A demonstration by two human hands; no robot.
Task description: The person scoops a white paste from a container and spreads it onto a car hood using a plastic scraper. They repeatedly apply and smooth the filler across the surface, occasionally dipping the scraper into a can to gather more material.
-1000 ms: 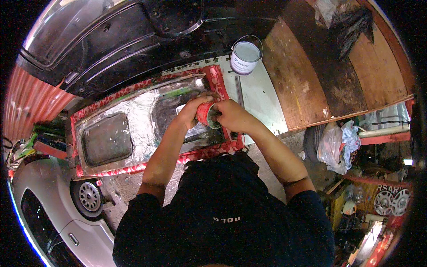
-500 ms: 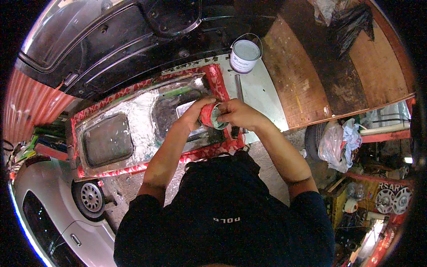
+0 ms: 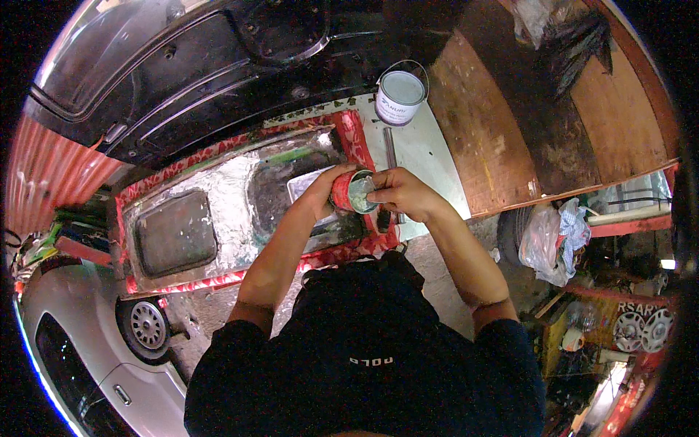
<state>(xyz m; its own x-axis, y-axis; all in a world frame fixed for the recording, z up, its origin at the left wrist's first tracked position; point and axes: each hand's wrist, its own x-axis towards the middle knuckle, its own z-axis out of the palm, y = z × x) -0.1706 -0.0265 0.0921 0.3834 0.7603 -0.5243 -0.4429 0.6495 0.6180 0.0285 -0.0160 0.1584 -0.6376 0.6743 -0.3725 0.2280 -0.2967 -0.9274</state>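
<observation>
My left hand [image 3: 322, 193] is wrapped round a small red can [image 3: 341, 191], its open mouth tipped toward the right. Pale grey-green residue coats the can's inside. At the mouth, my right hand [image 3: 402, 193] is closed in a pinch, fingertips at the rim; what they grip, if anything, is too small to tell. Below the hands lies a dark panel [image 3: 177, 231] with two recessed areas and a broad smear of white filler [image 3: 234, 191]. A pale flat piece [image 3: 300, 188] rests on it, partly covered by my left hand.
Red-and-white cloth [image 3: 352, 138] edges the panel. To its right, a white board [image 3: 429, 156] carries a metal bar [image 3: 389, 149] and a lidded paint can [image 3: 400, 96] with a wire handle. Brown wooden sheets [image 3: 480, 124] lie farther right. A silver car [image 3: 109, 349] stands at left.
My right hand has shifted slightly right, its fingertips coming back from inside the can to the rim. The red can has turned so that more of its inside shows.
</observation>
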